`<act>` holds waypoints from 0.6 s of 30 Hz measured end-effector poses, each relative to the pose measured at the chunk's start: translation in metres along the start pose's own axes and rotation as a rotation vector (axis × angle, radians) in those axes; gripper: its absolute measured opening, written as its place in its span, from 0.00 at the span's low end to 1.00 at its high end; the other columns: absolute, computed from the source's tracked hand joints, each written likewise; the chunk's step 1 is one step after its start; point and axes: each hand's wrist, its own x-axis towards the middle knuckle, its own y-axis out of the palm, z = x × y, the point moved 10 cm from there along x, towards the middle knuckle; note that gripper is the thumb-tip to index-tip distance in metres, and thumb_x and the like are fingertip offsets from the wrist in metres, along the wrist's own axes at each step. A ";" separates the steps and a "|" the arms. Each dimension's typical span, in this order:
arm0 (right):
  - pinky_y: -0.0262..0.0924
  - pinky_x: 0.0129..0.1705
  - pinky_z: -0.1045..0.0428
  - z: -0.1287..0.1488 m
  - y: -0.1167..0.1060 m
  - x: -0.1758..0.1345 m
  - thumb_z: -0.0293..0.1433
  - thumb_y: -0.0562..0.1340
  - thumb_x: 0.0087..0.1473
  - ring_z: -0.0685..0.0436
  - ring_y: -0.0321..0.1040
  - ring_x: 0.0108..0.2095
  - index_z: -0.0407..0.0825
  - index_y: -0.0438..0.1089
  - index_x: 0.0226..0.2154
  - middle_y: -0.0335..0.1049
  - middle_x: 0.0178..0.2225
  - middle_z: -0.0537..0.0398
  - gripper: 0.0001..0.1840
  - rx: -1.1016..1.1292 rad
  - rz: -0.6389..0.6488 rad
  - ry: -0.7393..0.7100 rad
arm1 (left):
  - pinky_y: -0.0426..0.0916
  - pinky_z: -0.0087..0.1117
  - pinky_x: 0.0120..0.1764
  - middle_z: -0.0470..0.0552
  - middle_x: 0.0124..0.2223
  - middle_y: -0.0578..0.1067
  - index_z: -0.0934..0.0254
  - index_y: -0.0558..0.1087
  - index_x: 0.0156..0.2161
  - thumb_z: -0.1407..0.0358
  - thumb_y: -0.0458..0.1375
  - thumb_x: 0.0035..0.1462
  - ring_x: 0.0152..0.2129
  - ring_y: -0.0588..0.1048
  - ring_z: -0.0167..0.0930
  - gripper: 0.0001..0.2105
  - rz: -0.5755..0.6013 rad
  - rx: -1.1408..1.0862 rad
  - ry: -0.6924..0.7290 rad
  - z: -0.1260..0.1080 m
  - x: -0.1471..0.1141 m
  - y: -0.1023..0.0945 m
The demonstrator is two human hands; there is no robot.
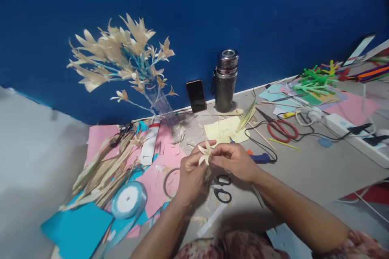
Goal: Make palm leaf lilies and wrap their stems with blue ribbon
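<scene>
Between my two hands is a small cream husk flower (pixel 205 153) with pointed, spread petals. My left hand (pixel 194 170) is closed around its base, where the fingers hide the stem. From the right, my right hand (pixel 235 160) pinches at a petal with thumb and forefinger. Just below the hands lie black-handled scissors (pixel 223 195), their blades partly hidden by my left hand. A blue glue gun (pixel 261 158) rests beyond my right hand, partly covered by it. Behind the hands is a yellow paper sheet (pixel 225 128).
A vase (pixel 162 105) of husk flowers stands by the wall, near a phone (pixel 196 95) and a flask (pixel 225 83). Dried husks (pixel 103 170) and a blue ribbon roll (pixel 128 200) lie left. To the right are red-handled scissors (pixel 282 129), cables and a power strip (pixel 358 139).
</scene>
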 end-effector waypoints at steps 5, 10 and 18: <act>0.45 0.21 0.56 -0.001 -0.007 0.003 0.45 0.67 0.53 0.55 0.51 0.17 0.45 0.74 0.26 0.61 0.17 0.62 0.20 -0.066 0.007 -0.053 | 0.65 0.39 0.56 0.55 0.54 0.78 0.58 0.81 0.48 0.63 0.58 0.63 0.54 0.73 0.39 0.12 -0.046 0.166 0.086 -0.006 -0.006 -0.001; 0.44 0.21 0.56 0.005 -0.007 0.001 0.47 0.66 0.55 0.55 0.50 0.17 0.45 0.73 0.24 0.62 0.18 0.61 0.22 -0.104 0.004 -0.090 | 0.72 0.34 0.44 0.53 0.44 0.82 0.61 0.78 0.51 0.61 0.62 0.58 0.40 0.80 0.35 0.16 -0.135 0.098 -0.068 0.007 -0.005 -0.008; 0.44 0.22 0.56 -0.002 -0.001 -0.004 0.45 0.65 0.55 0.55 0.51 0.18 0.45 0.71 0.20 0.63 0.17 0.60 0.22 -0.101 0.040 -0.030 | 0.68 0.27 0.29 0.46 0.30 0.75 0.65 0.76 0.33 0.65 0.66 0.52 0.22 0.74 0.27 0.06 -0.081 -0.139 -0.106 0.005 0.000 0.004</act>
